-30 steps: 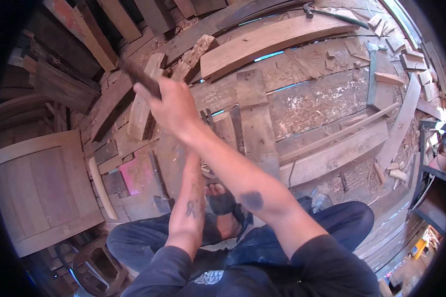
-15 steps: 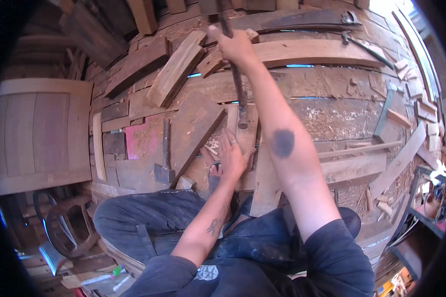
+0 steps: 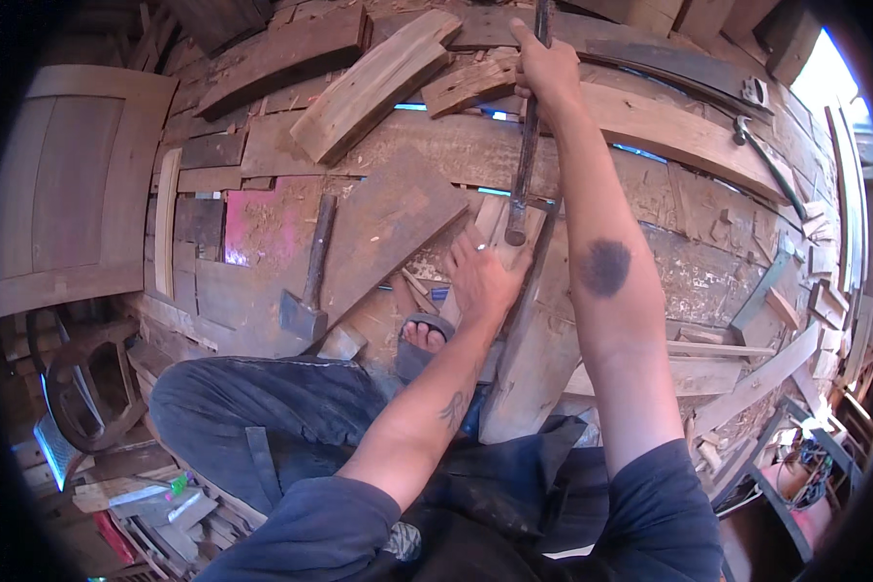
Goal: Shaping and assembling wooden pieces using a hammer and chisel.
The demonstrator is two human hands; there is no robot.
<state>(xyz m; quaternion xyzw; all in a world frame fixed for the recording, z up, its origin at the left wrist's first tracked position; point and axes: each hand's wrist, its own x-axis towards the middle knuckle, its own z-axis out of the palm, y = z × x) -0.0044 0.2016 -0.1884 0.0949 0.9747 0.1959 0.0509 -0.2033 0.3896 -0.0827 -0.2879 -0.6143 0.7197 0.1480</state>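
My right hand is closed around the long, dark handle of a tool, its thumb pointing up along it. The handle's blunt end hangs over a narrow, pale board, and the tool's far end runs out of view at the top. On that pale board my left hand lies flat, fingers stretched and thumb apart, wearing a ring. Beside the hand, a thicker beam slants toward my lap. My sandaled foot is just left of my left wrist.
An axe lies left of a dark wide board. A handsaw, a claw hammer and a square lie to the right among offcuts and shavings. A panelled wooden door stands at left.
The view has shifted, so most things sit differently in it. My right hand still grips the handle, which now leans the other way. My left hand still rests on the pale board.
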